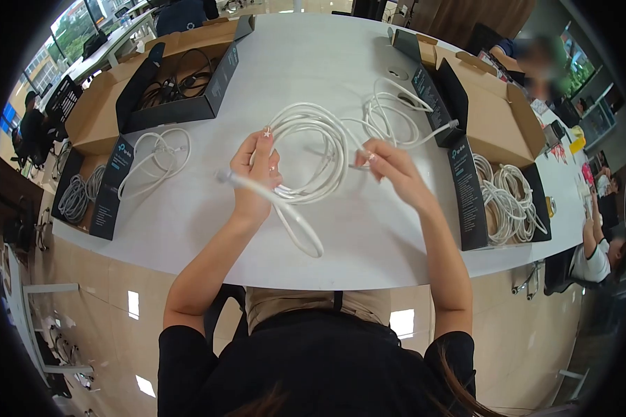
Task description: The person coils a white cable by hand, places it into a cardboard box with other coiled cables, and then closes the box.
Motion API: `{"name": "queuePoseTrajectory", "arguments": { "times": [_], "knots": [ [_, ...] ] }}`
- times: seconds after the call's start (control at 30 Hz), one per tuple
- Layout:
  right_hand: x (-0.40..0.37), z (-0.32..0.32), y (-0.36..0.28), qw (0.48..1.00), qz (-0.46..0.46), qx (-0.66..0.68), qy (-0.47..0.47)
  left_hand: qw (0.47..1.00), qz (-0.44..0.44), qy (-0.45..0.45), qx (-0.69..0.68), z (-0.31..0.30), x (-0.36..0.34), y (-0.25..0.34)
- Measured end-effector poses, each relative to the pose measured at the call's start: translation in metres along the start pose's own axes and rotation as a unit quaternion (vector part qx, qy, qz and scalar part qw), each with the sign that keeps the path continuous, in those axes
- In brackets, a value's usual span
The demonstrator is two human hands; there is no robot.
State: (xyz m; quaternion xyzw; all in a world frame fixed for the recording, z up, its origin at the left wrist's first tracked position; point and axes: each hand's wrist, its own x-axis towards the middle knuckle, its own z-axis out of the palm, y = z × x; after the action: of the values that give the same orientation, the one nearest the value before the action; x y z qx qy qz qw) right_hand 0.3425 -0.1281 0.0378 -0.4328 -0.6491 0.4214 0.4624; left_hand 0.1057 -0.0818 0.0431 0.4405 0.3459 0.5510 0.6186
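A white network cable (337, 163) hangs in several round loops above the table. My left hand (254, 167) is closed around the left side of the loops. One end with a plug (222, 176) sticks out past my left wrist, blurred, and a short bend dangles below. My right hand (389, 167) pinches the same cable at the right of the coil. From there the cable runs on to loose white loops (389, 118) lying on the table, where another plug (453, 124) points toward the right box.
An open box (469, 194) at the right holds coiled white cables (508, 201). At the left, one box (104, 187) holds grey cables (80, 194), another (222, 83) black cables (188, 83). A loose white cable (153, 160) lies beside them on the white table (292, 55). People sit farther off.
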Motion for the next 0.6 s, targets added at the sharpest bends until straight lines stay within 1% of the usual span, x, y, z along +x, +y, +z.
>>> {"name": "queuePoseTrajectory", "arguments": {
  "times": [0.1, 0.13, 0.2, 0.23, 0.3, 0.33, 0.37, 0.43, 0.53, 0.6],
  "knots": [
    [-0.004, 0.025, -0.009, 0.996, 0.032, -0.071, -0.043, 0.999, 0.019, 0.039, 0.003, -0.003, 0.004, -0.003],
    [-0.005, 0.031, -0.012, 0.995, 0.012, -0.094, -0.045, 0.998, 0.022, 0.052, -0.001, -0.005, 0.006, -0.005],
    [-0.006, 0.04, -0.016, 0.989, -0.029, -0.139, -0.048, 0.996, 0.054, 0.069, -0.014, -0.007, 0.011, -0.009],
    [-0.006, 0.042, -0.016, 0.991, -0.051, -0.117, -0.042, 0.994, 0.071, 0.078, -0.021, -0.008, 0.013, -0.009],
    [-0.003, 0.041, -0.014, 0.992, -0.094, -0.074, -0.033, 0.995, 0.047, 0.082, -0.041, -0.01, 0.013, -0.009],
    [-0.002, 0.041, -0.011, 0.989, -0.118, -0.077, -0.041, 0.995, 0.034, 0.083, -0.05, -0.011, 0.013, -0.009],
    [-0.002, 0.041, -0.008, 0.985, -0.141, -0.081, -0.049, 0.994, 0.039, 0.09, -0.038, -0.011, 0.012, -0.01],
    [-0.001, 0.042, -0.007, 0.98, -0.152, -0.115, -0.052, 0.993, 0.052, 0.102, -0.014, -0.01, 0.012, -0.012],
    [-0.009, 0.054, -0.015, 0.972, -0.122, -0.201, -0.012, 0.987, 0.127, 0.091, 0.034, -0.005, 0.007, -0.018],
    [-0.012, 0.061, -0.018, 0.961, -0.114, -0.25, 0.042, 0.991, 0.093, 0.092, 0.012, -0.004, 0.005, -0.018]
  ]
}}
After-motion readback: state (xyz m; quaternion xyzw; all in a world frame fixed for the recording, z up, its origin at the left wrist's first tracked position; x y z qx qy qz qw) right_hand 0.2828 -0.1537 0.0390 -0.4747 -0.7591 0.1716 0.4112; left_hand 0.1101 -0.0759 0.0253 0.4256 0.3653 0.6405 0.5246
